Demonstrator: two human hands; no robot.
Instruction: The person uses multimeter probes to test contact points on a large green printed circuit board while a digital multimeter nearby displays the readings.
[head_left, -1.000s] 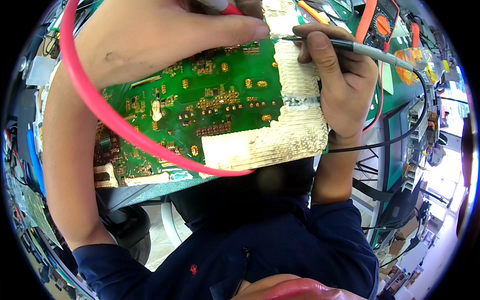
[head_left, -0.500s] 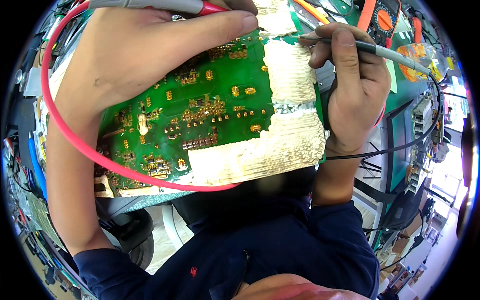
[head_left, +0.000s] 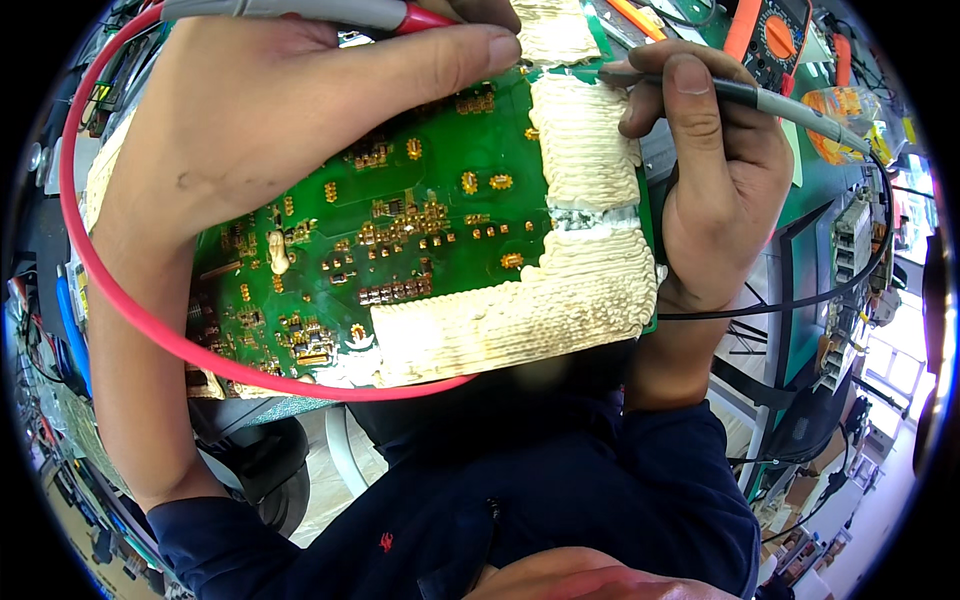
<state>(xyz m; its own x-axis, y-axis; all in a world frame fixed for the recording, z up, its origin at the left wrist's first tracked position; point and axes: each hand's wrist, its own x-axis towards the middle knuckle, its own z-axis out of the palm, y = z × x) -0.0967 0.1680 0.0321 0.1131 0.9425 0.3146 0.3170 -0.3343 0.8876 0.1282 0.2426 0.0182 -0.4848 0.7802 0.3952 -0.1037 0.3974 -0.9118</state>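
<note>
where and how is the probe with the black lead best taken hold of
I'd take the probe by its grey rear barrel, coming from the right: that stretch sticks out bare behind the right hand, whose fingers cover part of the dark front. The front end points left toward the circuit board and the black lead leaves the rear, so avoid both ends.

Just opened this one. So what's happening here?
A person holds two test probes over a green circuit board. The left hand grips a gray-and-red probe on a red lead; the right hand holds a gray-and-black probe on a black lead. Both hands are near the gap between cream-colored coating blocks along the board's right side. Whether either tip touches metal is too small to tell. A multimeter lies beyond the right hand.
</note>
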